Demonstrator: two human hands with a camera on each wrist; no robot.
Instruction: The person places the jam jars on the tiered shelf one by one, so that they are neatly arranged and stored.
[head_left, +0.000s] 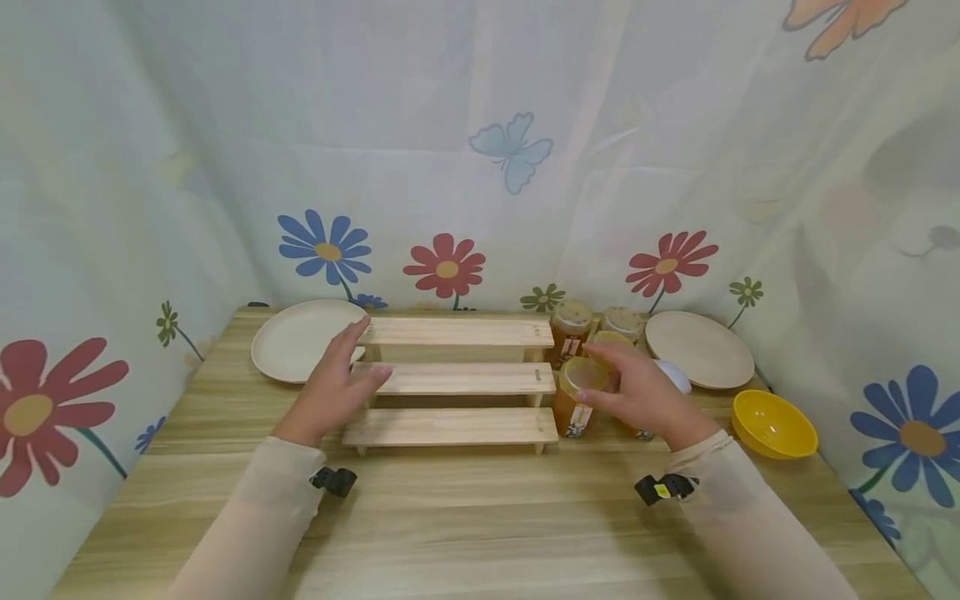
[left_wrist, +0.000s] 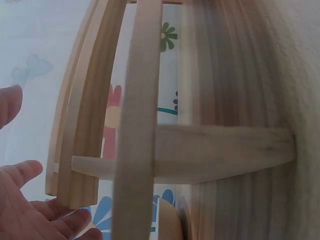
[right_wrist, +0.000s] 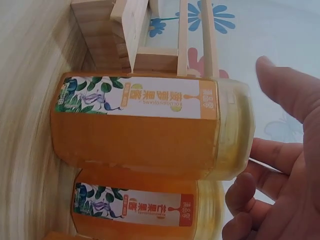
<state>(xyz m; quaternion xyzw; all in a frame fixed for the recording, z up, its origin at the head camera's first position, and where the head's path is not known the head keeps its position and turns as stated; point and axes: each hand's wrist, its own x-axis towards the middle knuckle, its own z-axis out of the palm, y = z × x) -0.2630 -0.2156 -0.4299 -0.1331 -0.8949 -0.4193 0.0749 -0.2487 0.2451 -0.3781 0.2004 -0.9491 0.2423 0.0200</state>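
Observation:
A three-step wooden rack (head_left: pixel 450 427) stands in the middle of the table. My left hand (head_left: pixel 333 387) is at its left end, fingers spread beside the upper steps; in the left wrist view the fingertips (left_wrist: pixel 75 220) are close to a step's end, and contact is unclear. My right hand (head_left: pixel 648 392) hovers by the lid of the front jam jar (head_left: pixel 572 408), thumb and fingers apart around it. This orange jar (right_wrist: pixel 140 137) has a pale yellow lid and stands upright at the rack's right end. Another jam jar (right_wrist: pixel 137 205) stands beside it.
Two more jars (head_left: pixel 572 319) (head_left: pixel 622 320) stand behind. A cream plate (head_left: pixel 300 342) lies at the left, another plate (head_left: pixel 701 350) at the back right. A yellow bowl (head_left: pixel 774 425) sits at the right edge. A white rounded object (head_left: pixel 675 375) is partly behind my right hand.

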